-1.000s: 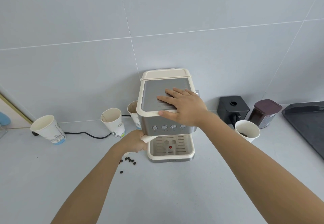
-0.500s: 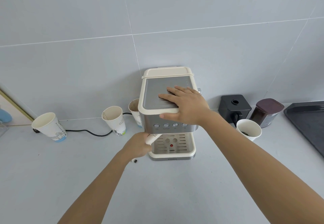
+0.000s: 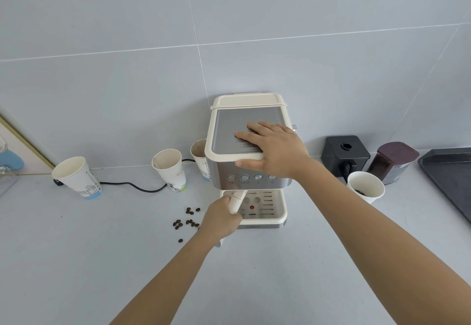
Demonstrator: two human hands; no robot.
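A cream and steel espresso machine (image 3: 226, 131) stands against the tiled wall. My right hand (image 3: 275, 147) lies flat on its grey top, fingers straight, thumb over the front rim. My left hand (image 3: 221, 216) grips the cream portafilter handle (image 3: 237, 201), which reaches up under the machine's front above the drip tray (image 3: 270, 210). The portafilter's head is hidden beneath the machine.
Three paper cups (image 3: 76, 177) (image 3: 170, 169) (image 3: 200, 155) and a black cable (image 3: 132, 186) stand left of the machine. Several coffee beans (image 3: 187, 220) lie on the counter. At right are a cup with beans (image 3: 365, 188), a black grinder (image 3: 344, 152), a dark jar (image 3: 393, 161) and a black tray (image 3: 451, 174).
My left hand has swung the portafilter handle from the machine's left side toward the front and right. My right hand stays on top.
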